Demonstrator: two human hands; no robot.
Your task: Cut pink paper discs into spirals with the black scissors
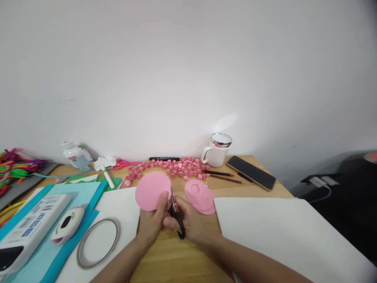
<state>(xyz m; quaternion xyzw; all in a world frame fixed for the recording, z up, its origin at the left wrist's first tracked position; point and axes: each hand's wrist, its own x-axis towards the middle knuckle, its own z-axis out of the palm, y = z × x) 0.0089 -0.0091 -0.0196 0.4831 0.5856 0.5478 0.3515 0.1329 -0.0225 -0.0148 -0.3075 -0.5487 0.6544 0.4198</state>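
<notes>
My left hand (pixel 153 222) pinches a pink paper circle (pixel 151 190) at its lower right, thumb on top. Black-handled scissors (pixel 177 220) are in my right hand (pixel 188 220), with the thumb at the handle. Their blades point up and lie against the circle's right edge; whether they cut into the paper is hard to see. Right of the hands, several more pink paper circles (pixel 203 198) overlap on the wooden table, a smaller circle shape showing on the top one. Behind the hands spreads a heap of small rolled pink paper flowers (pixel 182 167).
A white mug (pixel 217 151), pencils (pixel 222 177) and a phone (pixel 251 172) stand or lie at the back right. White paper (pixel 273 232) covers the right side. On the left are blue sheets (pixel 78 192), a tape roll (pixel 82 251), a correction-tape-like dispenser (pixel 68 224) and a bottle (pixel 77 155).
</notes>
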